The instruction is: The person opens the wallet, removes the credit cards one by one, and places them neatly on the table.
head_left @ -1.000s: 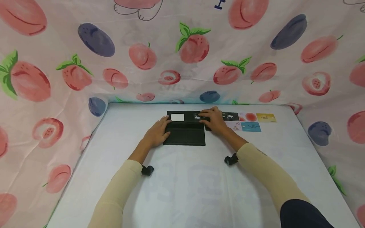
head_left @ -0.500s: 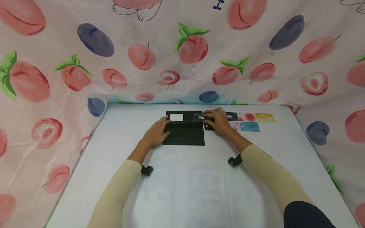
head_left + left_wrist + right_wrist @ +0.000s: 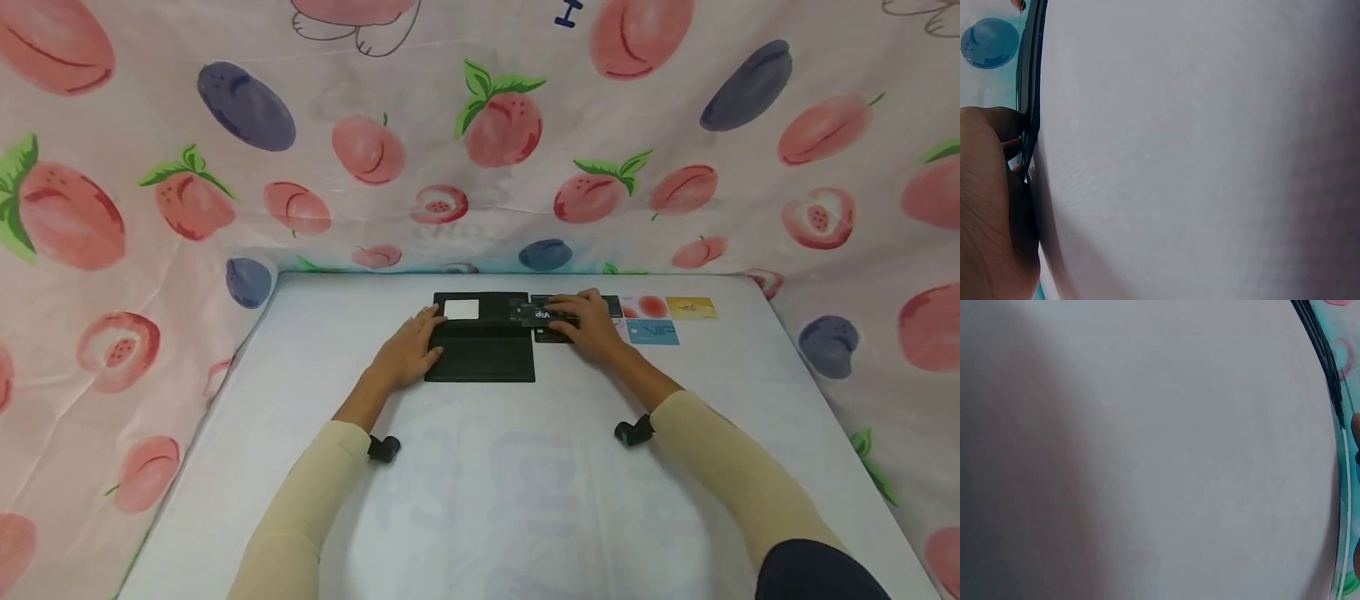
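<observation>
A black card wallet (image 3: 480, 358) lies unfolded on the table, with a white rectangle (image 3: 461, 309) on its upper flap. My left hand (image 3: 405, 348) rests on the wallet's left edge, fingers extended and thumb spread lower down. At the flap's right edge, my right hand (image 3: 592, 323) pinches a black card marked "Vip" (image 3: 534, 314), whose left end overlaps the wallet. In the left wrist view the wallet (image 3: 1032, 69) appears edge-on beside the left hand (image 3: 988, 206). Only fingertips of the right hand show at the border of the right wrist view.
Right of the wallet lie several cards in rows: black ones partly under the right hand, a red-patterned card (image 3: 644, 307), a gold card (image 3: 692, 307) and a blue card (image 3: 652, 332). A fruit-printed cloth (image 3: 442, 108) rises behind the white table (image 3: 465, 483).
My right hand has moved right, drawing the black Vip card rightward across the wallet's flap, and more of the card shows. The left hand stays on the wallet.
</observation>
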Motion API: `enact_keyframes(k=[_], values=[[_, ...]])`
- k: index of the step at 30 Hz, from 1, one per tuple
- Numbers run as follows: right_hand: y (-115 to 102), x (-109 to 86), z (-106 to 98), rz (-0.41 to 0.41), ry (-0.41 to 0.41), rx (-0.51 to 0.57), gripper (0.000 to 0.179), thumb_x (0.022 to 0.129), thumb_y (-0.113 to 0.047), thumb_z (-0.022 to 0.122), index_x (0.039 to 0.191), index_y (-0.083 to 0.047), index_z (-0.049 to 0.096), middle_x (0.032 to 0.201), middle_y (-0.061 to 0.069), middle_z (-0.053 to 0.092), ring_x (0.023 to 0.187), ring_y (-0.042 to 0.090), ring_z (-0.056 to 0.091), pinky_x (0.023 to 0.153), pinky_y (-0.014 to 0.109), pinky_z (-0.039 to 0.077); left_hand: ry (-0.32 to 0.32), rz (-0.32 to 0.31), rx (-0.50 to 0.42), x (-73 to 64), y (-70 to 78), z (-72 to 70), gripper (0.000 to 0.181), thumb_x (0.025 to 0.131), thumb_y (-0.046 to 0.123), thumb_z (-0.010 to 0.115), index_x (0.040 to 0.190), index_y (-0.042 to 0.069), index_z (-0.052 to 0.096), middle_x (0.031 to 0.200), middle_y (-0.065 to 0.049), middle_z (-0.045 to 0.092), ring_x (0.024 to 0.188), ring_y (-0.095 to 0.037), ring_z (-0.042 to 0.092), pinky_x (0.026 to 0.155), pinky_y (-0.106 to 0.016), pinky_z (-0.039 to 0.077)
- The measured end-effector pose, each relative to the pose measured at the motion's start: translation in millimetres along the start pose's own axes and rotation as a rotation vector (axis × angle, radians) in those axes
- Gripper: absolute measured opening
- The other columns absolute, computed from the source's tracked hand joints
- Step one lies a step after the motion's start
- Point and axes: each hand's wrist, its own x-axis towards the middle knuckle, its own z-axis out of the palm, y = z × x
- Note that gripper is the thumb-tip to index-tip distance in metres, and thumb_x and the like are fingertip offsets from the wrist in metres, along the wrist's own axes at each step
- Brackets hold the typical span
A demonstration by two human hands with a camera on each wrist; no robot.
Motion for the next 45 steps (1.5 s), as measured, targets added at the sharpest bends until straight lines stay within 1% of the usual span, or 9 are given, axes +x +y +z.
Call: enact_keyframes(k=[5, 9, 12, 18, 23, 26, 32, 38, 45], values=[[3, -9.7, -5, -0.002, -0.005, -0.019, 0.039, 0.095, -0.019, 0.080, 0.132, -0.008, 0.074, 0.143, 0.018, 0.063, 0.121, 0.039, 0.051, 0.097, 0.059, 0.037, -0.007, -0.013, -0.008, -1.1, 0.7, -1.1, 0.063, 0.108, 0.030, 0.050, 0.162, 0.004, 0.031, 0.174, -0.016, 0.017, 0.161, -0.030, 0.013, 0.129, -0.041, 0.012], [6, -15.7, -9, -0.014, 0.010, -0.002, 0.038, 0.094, -0.016, 0.081, 0.131, -0.008, 0.075, 0.143, 0.018, 0.064, 0.125, 0.040, 0.051, 0.099, 0.059, 0.037, -0.006, -0.011, -0.012, -0.8, 0.8, -1.1, 0.063, 0.108, 0.030, 0.050, 0.163, 0.005, 0.031, 0.174, -0.015, 0.017, 0.161, -0.030, 0.013, 0.129, -0.041, 0.012], [8, -19.5, -12, -0.015, 0.014, 0.008, 0.038, 0.094, -0.015, 0.081, 0.131, -0.008, 0.075, 0.143, 0.016, 0.064, 0.123, 0.040, 0.051, 0.098, 0.059, 0.037, -0.008, -0.010, -0.013, -0.8, 1.2, -1.4, 0.063, 0.108, 0.030, 0.049, 0.163, 0.004, 0.031, 0.174, -0.016, 0.017, 0.161, -0.030, 0.013, 0.129, -0.042, 0.012], [13, -26.7, -13, 0.024, 0.033, 0.026, 0.037, 0.094, -0.015, 0.082, 0.130, -0.010, 0.076, 0.144, 0.012, 0.065, 0.117, 0.033, 0.050, 0.092, 0.051, 0.039, -0.009, -0.005, -0.015, -1.6, 2.4, -3.6, 0.063, 0.108, 0.029, 0.050, 0.162, 0.004, 0.031, 0.174, -0.017, 0.018, 0.160, -0.030, 0.014, 0.129, -0.042, 0.012], [18, -34.2, -16, 0.021, 0.047, 0.045, 0.036, 0.093, -0.014, 0.082, 0.129, -0.009, 0.077, 0.143, 0.014, 0.065, 0.110, 0.030, 0.048, 0.086, 0.046, 0.038, -0.011, -0.003, -0.014, -1.2, 2.3, -3.4, 0.063, 0.108, 0.029, 0.050, 0.162, 0.003, 0.031, 0.174, -0.017, 0.017, 0.160, -0.031, 0.014, 0.129, -0.042, 0.012], [19, -38.3, -19, 0.030, 0.049, 0.051, 0.037, 0.093, -0.013, 0.082, 0.129, -0.008, 0.076, 0.144, 0.014, 0.064, 0.108, 0.030, 0.047, 0.086, 0.048, 0.036, -0.011, -0.012, -0.017, -0.7, 2.7, -3.7, 0.063, 0.108, 0.029, 0.051, 0.162, 0.004, 0.032, 0.174, -0.015, 0.017, 0.160, -0.030, 0.013, 0.129, -0.043, 0.012], [25, -47.3, -26, 0.108, 0.031, 0.042, 0.039, 0.093, -0.016, 0.083, 0.131, -0.011, 0.076, 0.147, 0.012, 0.062, 0.113, 0.031, 0.046, 0.090, 0.050, 0.035, -0.012, -0.016, -0.022, -0.7, 3.1, -3.6, 0.063, 0.108, 0.029, 0.051, 0.162, 0.004, 0.032, 0.174, -0.016, 0.017, 0.160, -0.030, 0.014, 0.129, -0.043, 0.012], [29, -57.9, -34, 0.111, 0.031, 0.039, 0.038, 0.093, -0.012, 0.082, 0.129, -0.006, 0.075, 0.145, 0.017, 0.063, 0.116, 0.035, 0.048, 0.093, 0.054, 0.036, -0.011, -0.012, -0.017, -0.7, 3.2, -3.7, 0.063, 0.107, 0.029, 0.051, 0.162, 0.003, 0.032, 0.174, -0.016, 0.018, 0.160, -0.031, 0.014, 0.129, -0.041, 0.011], [32, -66.3, -42, 0.132, 0.043, 0.034, 0.038, 0.093, -0.010, 0.082, 0.130, -0.004, 0.074, 0.145, 0.016, 0.063, 0.115, 0.035, 0.048, 0.089, 0.050, 0.036, -0.001, -0.002, -0.025, -1.4, 1.8, -3.0, 0.063, 0.107, 0.028, 0.050, 0.162, 0.002, 0.032, 0.173, -0.018, 0.018, 0.160, -0.032, 0.014, 0.129, -0.043, 0.011]])
